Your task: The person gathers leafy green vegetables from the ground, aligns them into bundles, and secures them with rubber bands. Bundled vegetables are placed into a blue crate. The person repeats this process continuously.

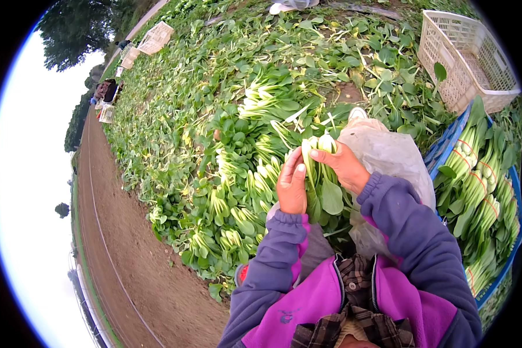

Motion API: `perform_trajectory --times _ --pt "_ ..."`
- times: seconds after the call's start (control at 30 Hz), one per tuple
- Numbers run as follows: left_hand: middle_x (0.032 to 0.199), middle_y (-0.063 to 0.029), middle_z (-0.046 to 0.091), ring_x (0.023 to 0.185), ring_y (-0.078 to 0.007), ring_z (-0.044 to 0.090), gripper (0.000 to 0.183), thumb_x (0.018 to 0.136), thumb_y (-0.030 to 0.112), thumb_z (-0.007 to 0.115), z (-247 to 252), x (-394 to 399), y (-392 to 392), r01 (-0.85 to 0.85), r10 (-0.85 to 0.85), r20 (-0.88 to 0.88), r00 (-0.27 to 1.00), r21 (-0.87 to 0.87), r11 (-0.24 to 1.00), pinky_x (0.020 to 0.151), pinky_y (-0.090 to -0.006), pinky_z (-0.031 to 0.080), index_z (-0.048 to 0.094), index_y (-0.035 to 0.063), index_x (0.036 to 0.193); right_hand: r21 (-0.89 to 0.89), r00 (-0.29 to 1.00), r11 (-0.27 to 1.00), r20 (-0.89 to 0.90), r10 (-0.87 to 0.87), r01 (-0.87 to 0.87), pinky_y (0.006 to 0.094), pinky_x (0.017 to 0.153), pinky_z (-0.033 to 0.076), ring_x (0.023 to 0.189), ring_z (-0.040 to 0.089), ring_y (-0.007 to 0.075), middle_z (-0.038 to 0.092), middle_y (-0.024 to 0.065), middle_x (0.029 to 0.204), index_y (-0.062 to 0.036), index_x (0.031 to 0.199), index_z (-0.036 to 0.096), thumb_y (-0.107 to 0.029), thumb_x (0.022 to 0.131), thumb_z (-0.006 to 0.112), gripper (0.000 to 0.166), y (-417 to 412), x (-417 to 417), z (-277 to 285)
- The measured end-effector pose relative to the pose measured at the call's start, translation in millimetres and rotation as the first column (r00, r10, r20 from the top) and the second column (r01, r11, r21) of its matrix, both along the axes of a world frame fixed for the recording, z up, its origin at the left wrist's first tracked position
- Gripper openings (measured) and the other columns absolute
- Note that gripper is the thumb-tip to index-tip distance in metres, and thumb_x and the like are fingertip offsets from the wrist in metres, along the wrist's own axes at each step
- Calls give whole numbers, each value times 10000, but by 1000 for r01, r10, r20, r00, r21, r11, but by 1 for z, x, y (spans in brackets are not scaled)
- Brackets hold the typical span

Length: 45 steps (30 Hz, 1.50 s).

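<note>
Between both hands is a small bunch of leafy greens like bok choy [315,174], its pale stem ends up and its leaves hanging down. My right hand [346,165] grips it from the right, thumb across the stems near their ends. My left hand [292,182] lies against its left side, fingers bent and thumb upright; how firmly it holds is unclear. Cut greens [261,180] lie in loose heaps on the ground just left of the hands, with another heap [261,98] farther off. At the right, bunches tied with red bands [483,174] fill a blue-edged container [515,187].
An empty white plastic crate [465,65] stands at the upper right. Leaves and plants [165,122] cover the field. A bare dirt strip [126,243] runs along the left. Far off are more crates [156,37] and a crouching person [106,91]. Clear plastic sheeting [387,161] covers my leg.
</note>
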<state>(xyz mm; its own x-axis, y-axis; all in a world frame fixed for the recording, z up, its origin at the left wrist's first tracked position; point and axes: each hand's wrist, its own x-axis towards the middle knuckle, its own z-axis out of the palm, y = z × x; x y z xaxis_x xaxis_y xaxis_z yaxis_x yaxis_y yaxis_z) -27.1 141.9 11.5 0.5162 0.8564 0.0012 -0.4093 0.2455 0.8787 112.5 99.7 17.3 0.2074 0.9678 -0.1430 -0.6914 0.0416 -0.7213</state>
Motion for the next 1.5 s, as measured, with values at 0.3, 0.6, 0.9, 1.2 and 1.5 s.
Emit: perform_trajectory --times 0.3,0.6,0.9,1.2,1.5 --pt "1361 -127 456 1229 -191 462 492 910 -48 484 -6 5 -6 -116 138 -144 980 150 982 1037 -301 347 353 -62 1384 59 996 997 -76 57 -53 268 930 436 1032 562 126 595 43 1146 4 1230 512 -136 872 668 414 -3 -8 3" --pt "1350 -170 469 1213 -276 488 451 927 19 493 -11 5 -17 22 426 -447 787 710 704 1033 -340 359 392 -45 1361 18 987 999 154 34 -38 265 906 441 1028 551 115 582 31 1149 -26 1257 495 -140 800 747 534 -1 -10 -5" --pt "1285 -158 515 1120 -248 551 426 885 42 557 -36 -39 9 251 204 -538 818 652 716 964 -326 419 479 0 1302 -147 930 985 366 -32 91 232 714 486 771 592 87 623 3 878 -18 1048 571 -135 834 716 283 3 -2 -7" --pt "1055 -199 615 927 -363 601 379 842 253 609 -245 -159 167 -74 468 -882 54 464 883 828 -406 483 589 47 1159 -351 930 936 333 153 -28 232 607 475 688 557 82 571 5 849 -11 1125 524 -45 798 709 378 5 -14 0" --pt "1021 -154 588 921 -302 591 374 674 151 782 -297 -176 217 -234 320 -883 342 250 940 816 -395 479 630 50 1001 -417 864 909 455 217 -9 208 718 456 804 520 47 576 -20 911 -30 1101 554 -96 741 780 430 5 -16 -15"
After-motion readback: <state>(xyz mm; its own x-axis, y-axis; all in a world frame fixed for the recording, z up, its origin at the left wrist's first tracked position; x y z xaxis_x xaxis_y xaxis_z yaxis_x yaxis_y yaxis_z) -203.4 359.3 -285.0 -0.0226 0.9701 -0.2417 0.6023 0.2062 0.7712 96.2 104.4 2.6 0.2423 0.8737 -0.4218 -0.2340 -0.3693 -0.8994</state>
